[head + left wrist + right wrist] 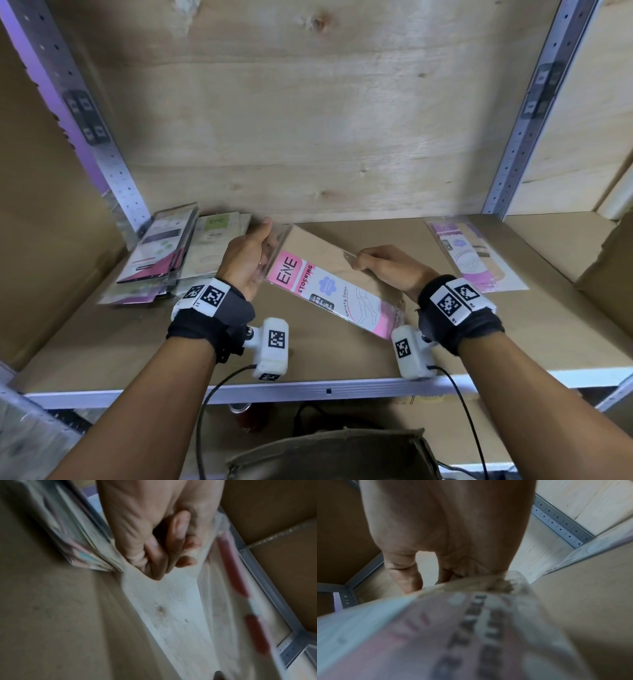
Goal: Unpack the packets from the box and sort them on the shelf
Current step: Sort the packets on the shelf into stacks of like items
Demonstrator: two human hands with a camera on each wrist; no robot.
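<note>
- Both forearms reach in over the front edge of the shelf [102, 349], wrists level, hands facing each other.
- Left hand [245, 262]: palm turned inward, thumb up, fingers curled round the left end of a pink "ENE stocking" packet [329, 291]. Left wrist view is blurred but shows the fingers [164, 555] folded onto clear wrapper.
- Right hand [387, 267]: knuckles up, fingers curled, pinching the packet's far long edge.
- The packet is held between the two hands above mid-shelf, lying diagonally, printed face up, near end tilted toward the front edge.
- Stack of packets [164, 253] lies at the shelf's back left corner, just beside the left hand.
- Single pink packet [472, 257] lies flat near the back right corner, well apart from the stack.
</note>
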